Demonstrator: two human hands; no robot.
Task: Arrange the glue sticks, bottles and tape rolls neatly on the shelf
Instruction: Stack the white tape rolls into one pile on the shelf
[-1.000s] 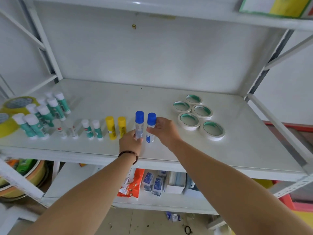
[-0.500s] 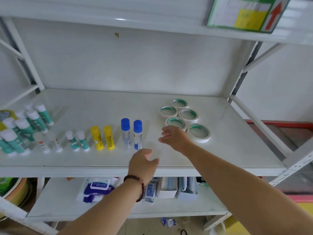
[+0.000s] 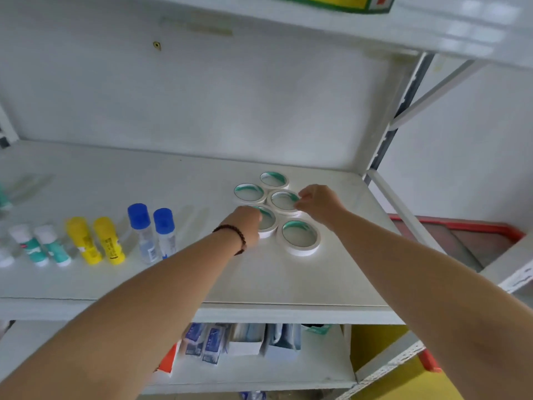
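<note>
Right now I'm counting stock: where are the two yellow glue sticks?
In the head view, the yellow glue sticks stand left on the shelf, between green-white sticks and blue-capped bottles.

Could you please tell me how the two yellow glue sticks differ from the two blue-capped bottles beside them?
The yellow glue sticks are opaque yellow all over; the blue-capped bottles have clear bodies under blue caps. The bottles stand taller and sit nearer the tape rolls. Both pairs stand upright, side by side, untouched by either hand.

Stockroom or shop: white metal rack shelf [image 3: 288, 284] with glue sticks [image 3: 82, 241], tape rolls [image 3: 298, 236], packaged goods [image 3: 213, 342] below
</note>
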